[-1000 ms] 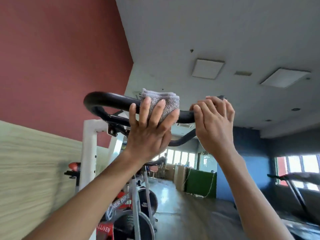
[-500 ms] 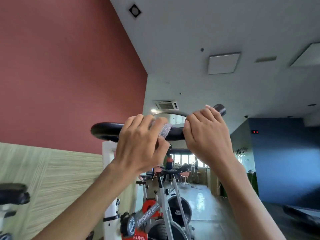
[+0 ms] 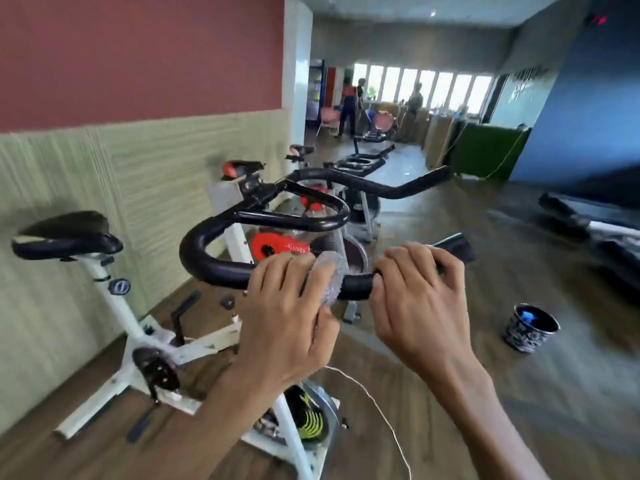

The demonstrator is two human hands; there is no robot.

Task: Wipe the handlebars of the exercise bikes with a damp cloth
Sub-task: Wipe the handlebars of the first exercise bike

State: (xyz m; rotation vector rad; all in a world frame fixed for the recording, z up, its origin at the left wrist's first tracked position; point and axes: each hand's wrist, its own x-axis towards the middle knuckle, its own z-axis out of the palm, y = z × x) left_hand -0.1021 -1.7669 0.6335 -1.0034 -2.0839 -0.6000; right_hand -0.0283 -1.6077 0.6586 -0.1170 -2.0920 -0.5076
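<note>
The black handlebar (image 3: pixel 214 268) of a white exercise bike (image 3: pixel 138 334) runs across the middle of the head view. My left hand (image 3: pixel 284 323) is wrapped over its near bar and presses a grey cloth (image 3: pixel 330 278) around the tube. Just to the right, my right hand (image 3: pixel 419 306) grips the same bar near its open end (image 3: pixel 453 251). A short bare stretch of bar shows between the two hands. Most of the cloth is hidden under my left fingers.
The bike's black saddle (image 3: pixel 65 233) is at the left by the panelled wall. More bikes (image 3: pixel 363 168) line up behind it. A patterned cup (image 3: pixel 530 327) with something blue inside stands on the wooden floor at right. A white cord (image 3: pixel 374 407) trails below. People stand far back.
My view has dropped from the ceiling down to the bikes and floor. Both hands stay on the handlebar; my left hand has closed over the cloth, which earlier lay spread on top.
</note>
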